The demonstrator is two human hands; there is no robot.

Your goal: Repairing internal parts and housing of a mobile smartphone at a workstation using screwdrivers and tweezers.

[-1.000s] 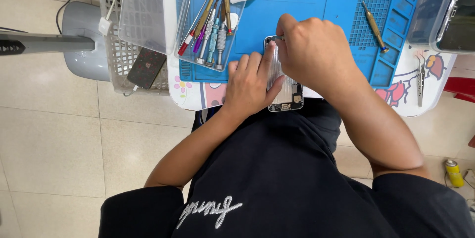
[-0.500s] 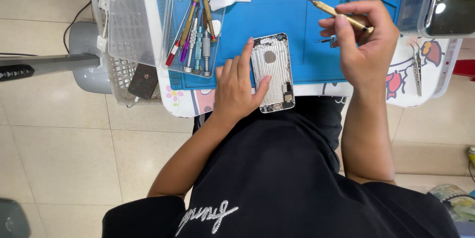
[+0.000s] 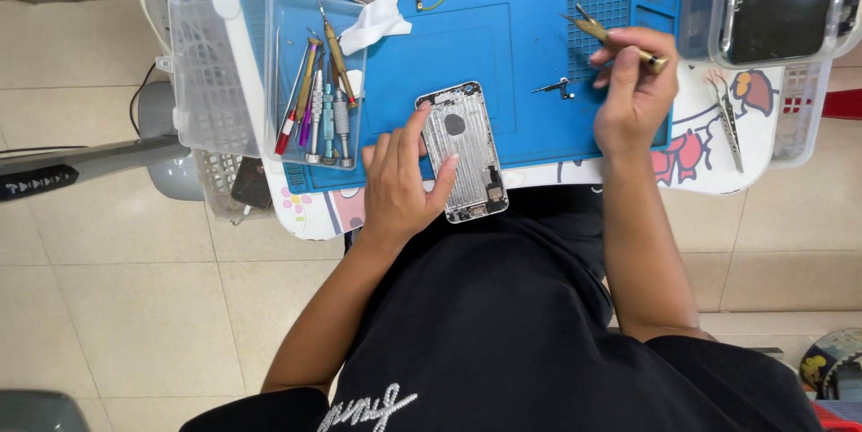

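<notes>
The left hand (image 3: 395, 185) lay flat, fingers spread, against the open phone shell (image 3: 464, 152), which pointed long-ways away from the person. Farther off to the right, the right hand (image 3: 633, 95) pinched brass tweezers (image 3: 615, 39).

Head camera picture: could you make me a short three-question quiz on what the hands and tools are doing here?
1. True or false: the left hand rests on the open phone shell.
2. What does the right hand hold? A) a brass-coloured screwdriver B) scissors C) a cloth
3. Where do the spare screwdrivers lie?

Key:
1. True; its fingers touch the shell's left edge.
2. A.
3. In the clear plastic tray at the left end of the blue mat.
</notes>
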